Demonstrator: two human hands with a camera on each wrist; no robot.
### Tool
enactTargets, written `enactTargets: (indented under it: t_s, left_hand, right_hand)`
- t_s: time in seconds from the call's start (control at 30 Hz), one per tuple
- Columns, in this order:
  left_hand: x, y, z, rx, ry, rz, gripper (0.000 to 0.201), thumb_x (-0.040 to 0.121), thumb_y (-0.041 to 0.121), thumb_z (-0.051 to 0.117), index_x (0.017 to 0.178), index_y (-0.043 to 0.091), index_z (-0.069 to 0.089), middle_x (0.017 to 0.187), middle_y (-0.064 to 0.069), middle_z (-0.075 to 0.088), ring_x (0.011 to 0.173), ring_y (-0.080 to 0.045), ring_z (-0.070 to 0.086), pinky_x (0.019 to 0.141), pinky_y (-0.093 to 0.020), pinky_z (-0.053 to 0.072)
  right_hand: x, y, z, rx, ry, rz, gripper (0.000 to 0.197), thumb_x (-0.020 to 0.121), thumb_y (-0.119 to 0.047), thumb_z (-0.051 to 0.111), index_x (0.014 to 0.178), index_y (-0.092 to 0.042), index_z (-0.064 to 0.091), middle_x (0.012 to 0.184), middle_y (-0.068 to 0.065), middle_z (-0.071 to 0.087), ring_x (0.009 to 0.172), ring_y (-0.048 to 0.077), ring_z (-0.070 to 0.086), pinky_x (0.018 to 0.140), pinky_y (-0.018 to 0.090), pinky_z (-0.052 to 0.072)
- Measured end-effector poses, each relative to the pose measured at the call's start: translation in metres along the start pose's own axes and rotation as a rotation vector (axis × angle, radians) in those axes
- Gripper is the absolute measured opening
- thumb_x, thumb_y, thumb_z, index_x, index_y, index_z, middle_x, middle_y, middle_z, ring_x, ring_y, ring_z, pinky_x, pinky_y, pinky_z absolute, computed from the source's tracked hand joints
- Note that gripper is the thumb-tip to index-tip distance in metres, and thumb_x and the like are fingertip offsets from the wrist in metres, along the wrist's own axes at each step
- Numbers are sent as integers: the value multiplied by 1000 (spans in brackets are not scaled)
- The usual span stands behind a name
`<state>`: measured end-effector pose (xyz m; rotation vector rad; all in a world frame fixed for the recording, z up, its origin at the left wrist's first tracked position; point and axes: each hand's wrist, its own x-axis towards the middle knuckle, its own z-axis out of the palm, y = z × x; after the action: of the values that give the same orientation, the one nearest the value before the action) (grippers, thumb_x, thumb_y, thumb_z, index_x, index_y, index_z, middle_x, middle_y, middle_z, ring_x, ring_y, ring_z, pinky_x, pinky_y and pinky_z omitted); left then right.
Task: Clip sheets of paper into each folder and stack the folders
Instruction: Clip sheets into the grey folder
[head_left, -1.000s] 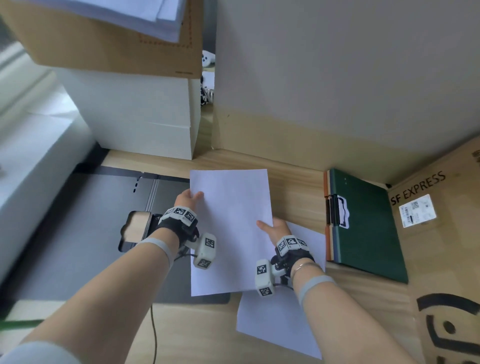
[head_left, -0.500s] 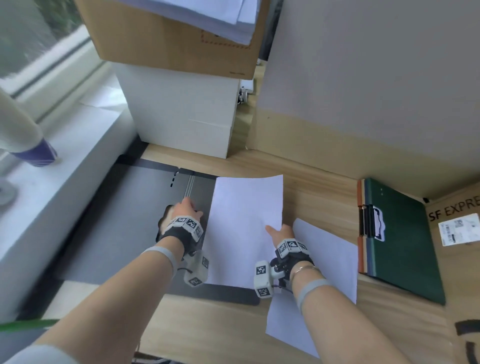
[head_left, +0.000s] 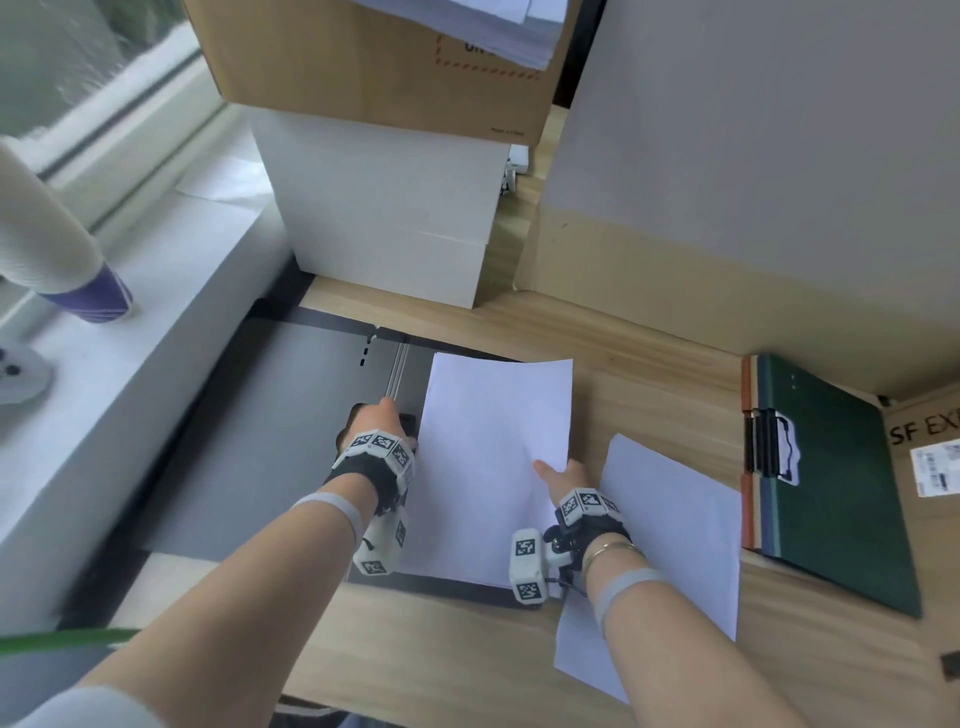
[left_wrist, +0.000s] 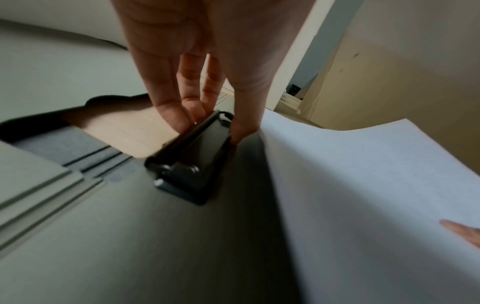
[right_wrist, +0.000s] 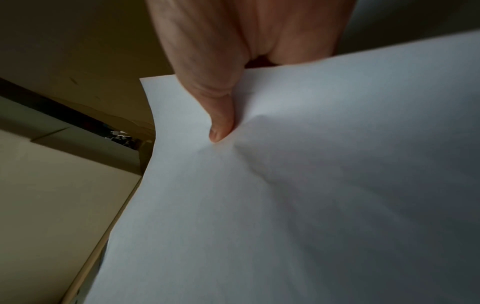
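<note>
An open grey folder (head_left: 249, 447) lies flat on the wooden table (head_left: 649, 364) at the left. My left hand (head_left: 379, 421) pinches its black metal clip (left_wrist: 197, 148) between fingers and thumb. My right hand (head_left: 561, 475) pinches the right edge of a white sheet (head_left: 493, 457) between thumb and fingers; the sheet curves up over the folder's right half. In the right wrist view the thumb (right_wrist: 221, 115) presses into the sheet (right_wrist: 311, 205). More white sheets (head_left: 670, 545) lie under my right wrist. A stack of closed folders, green on top (head_left: 836, 493), lies at the right.
A white box (head_left: 389, 208) with a cardboard box (head_left: 363, 57) and papers on it stands behind the folder. A large grey panel (head_left: 753, 130) rises at the back. An SF Express carton (head_left: 930, 457) is at far right, a white windowsill (head_left: 130, 338) at left.
My left hand let go of the sheet's left edge and took hold of the folder's clip. The right hand carried the sheet left over the folder. The head view swung left.
</note>
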<state>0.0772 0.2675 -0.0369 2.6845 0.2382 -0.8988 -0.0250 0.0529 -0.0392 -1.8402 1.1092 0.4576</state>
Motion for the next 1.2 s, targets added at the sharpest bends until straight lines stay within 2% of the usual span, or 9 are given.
enactTargets:
  t_s: [0.2,0.33,0.43,0.5,0.6,0.8,0.93,1.1,1.2]
  left_hand:
    - [5,-6,-15,62,-74,75,35,84,22,60,114,4,56,116,-15,62,107,-33,61,86,-34,50]
    - [7,-13,-22,40,-105,120,32,87,22,59,115,5,59,119,-13,63,99,-29,60,90,-33,49]
    - [5,-15,-21,17,-77,138,15,89,25,55,83,11,56,97,-12,62,81,-24,49,78,-33,47]
    - [4,-15,-19,4,-55,122,33,89,29,54,62,16,39,79,-7,53,77,-23,46,67,-28,39]
    - [5,-13,-19,-12,-68,113,39,88,30,55,58,18,35,80,-7,52,74,-24,46,66,-26,36]
    - [-2,-6,-21,52,-91,102,17,85,20,59,96,7,58,90,-9,54,79,-26,51,81,-33,51]
    - [-5,-3,-19,92,-61,102,16,84,19,58,93,6,57,93,-14,60,79,-28,52,73,-31,48]
    - [-4,0,-15,110,-45,88,29,86,19,58,109,0,59,111,-15,66,104,-30,64,83,-31,52]
    - [-3,1,-11,126,-22,74,29,88,20,56,111,1,57,112,-16,65,106,-30,63,83,-32,51]
  right_hand:
    - [-1,-4,10,12,-6,25,51,92,-25,55,131,5,43,136,18,51,124,33,50,100,33,39]
    - [-1,-8,14,12,-11,4,47,91,-24,56,127,5,47,132,19,54,120,34,53,97,33,41]
    - [-3,-12,20,30,-20,-20,43,90,-21,57,125,5,50,130,20,56,119,34,54,97,33,42]
    - [-7,-15,23,48,-29,-31,43,91,-18,56,125,7,49,131,20,56,120,33,54,97,32,41]
    - [-11,-17,24,66,-23,-43,42,92,-16,55,125,9,49,131,20,55,121,33,53,97,31,40]
    - [-11,-19,26,82,-31,-75,37,91,-11,56,122,9,52,128,22,57,118,33,55,96,32,41]
    - [-13,-20,24,72,-39,-70,41,92,-13,55,125,9,48,131,21,54,121,32,53,98,32,40]
    - [-12,-18,23,47,-32,-65,42,92,-13,54,125,10,47,132,22,54,122,32,52,98,32,40]
    - [-11,-17,26,49,-38,-60,41,91,-14,56,124,9,49,130,22,55,120,32,54,98,32,41]
